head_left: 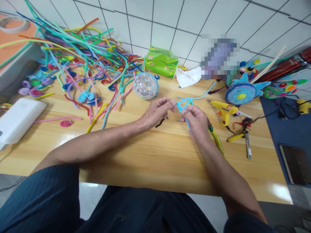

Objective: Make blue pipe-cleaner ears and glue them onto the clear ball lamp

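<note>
In the head view, the bent blue pipe cleaner point(180, 106) is to the right of the clear ball point(145, 85) and nearer the person, folded into a triangle with a tail below. It looks very light, fuzzy and soft outside, with a core that probably bends readily and holds its shape; a hard squeeze could flatten the triangle, so the folded corner or tail seems the best grip. The right hand point(197, 121), right of the ball, pinches it between thumb and fingers. The left hand point(159, 111), just in front of the ball, is half curled, its fingertips beside the triangle; I cannot tell whether they grip it.

A pale blue strand point(201, 96), right of the ball, crosses behind the triangle, perhaps joined to it. Farther right of the ball lie pliers point(217, 139), crowding the right wrist, and a glue gun point(225, 111). Tangled pipe cleaners point(97, 53) spread left of the ball; a green packet point(161, 62) sits behind it.
</note>
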Motion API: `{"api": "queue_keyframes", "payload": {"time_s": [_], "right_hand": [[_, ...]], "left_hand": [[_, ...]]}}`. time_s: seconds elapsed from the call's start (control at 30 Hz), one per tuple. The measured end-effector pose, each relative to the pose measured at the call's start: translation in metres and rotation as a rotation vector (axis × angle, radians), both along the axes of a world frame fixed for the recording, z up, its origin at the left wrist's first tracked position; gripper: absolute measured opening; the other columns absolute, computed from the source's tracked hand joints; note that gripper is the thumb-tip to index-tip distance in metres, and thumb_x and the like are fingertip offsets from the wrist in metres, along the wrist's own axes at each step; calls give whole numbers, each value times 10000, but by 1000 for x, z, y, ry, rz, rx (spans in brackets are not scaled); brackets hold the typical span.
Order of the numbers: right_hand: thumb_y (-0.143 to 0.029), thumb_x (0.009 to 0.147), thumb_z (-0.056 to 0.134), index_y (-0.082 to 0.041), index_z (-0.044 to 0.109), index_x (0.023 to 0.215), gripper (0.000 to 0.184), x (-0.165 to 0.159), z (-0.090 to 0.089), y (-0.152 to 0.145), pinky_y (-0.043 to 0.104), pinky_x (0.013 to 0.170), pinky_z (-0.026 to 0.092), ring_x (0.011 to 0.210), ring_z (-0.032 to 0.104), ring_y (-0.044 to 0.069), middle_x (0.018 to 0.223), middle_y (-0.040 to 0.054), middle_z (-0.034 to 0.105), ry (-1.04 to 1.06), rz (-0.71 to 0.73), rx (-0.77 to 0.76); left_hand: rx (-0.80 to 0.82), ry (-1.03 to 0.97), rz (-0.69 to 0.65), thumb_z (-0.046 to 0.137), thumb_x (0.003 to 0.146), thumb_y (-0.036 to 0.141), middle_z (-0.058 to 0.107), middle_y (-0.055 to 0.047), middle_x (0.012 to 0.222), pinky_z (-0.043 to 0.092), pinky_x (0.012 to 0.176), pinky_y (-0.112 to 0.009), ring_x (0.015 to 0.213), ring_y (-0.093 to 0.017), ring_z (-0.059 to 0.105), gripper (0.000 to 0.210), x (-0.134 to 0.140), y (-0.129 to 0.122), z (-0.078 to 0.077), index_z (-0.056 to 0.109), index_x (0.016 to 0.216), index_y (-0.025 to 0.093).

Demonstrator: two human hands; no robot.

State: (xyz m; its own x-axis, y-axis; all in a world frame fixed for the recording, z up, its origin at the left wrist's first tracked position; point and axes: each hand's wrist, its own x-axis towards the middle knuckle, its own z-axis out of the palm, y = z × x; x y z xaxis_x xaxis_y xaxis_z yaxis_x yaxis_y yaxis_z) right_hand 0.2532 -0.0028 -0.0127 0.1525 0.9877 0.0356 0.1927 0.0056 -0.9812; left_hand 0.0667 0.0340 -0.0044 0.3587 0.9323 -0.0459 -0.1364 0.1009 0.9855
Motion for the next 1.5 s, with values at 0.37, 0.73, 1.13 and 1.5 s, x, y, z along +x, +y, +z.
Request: {"api": "queue_keyframes", "payload": {"time_s": [0.37, 0.73, 1.13, 1.5], "right_hand": [[-494, 815, 865, -253, 684, 774, 304, 15, 8, 10, 310, 582, 516, 587, 630, 157, 683, -12, 732, 18, 7, 48], [-300, 773, 810, -265, 601, 774, 212, 17, 29, 4, 305, 528, 478, 534, 601, 147, 657, -33, 685, 35, -106, 245], [-374, 721, 893, -244, 673, 832, 280, 5, -5, -17, 288, 627, 489, 629, 637, 139, 712, -37, 732, 71, 60, 54], [-331, 901, 812, -259, 753, 885, 94, 3, -11, -30, 337, 715, 576, 746, 721, 183, 825, 0, 793, -204, -33, 355]], "left_hand": [[270, 18, 172, 646, 995, 290, 602, 19, 710, 437, 652, -274, 645, -109, 500, 259, -3, -3, 12, 607, 757, 197], [659, 341, -354, 598, 1024, 282, 713, -10, 779, 456, 669, -257, 683, -124, 618, 223, -10, -71, 27, 653, 827, 193], [655, 1319, -60, 570, 1076, 312, 699, -182, 1406, 543, 793, -310, 1077, -251, 748, 312, -61, -8, -6, 732, 1285, 147], [58, 335, -88, 764, 949, 242, 699, -3, 682, 512, 606, -220, 600, -113, 644, 165, -34, -4, 3, 672, 852, 144]]}}
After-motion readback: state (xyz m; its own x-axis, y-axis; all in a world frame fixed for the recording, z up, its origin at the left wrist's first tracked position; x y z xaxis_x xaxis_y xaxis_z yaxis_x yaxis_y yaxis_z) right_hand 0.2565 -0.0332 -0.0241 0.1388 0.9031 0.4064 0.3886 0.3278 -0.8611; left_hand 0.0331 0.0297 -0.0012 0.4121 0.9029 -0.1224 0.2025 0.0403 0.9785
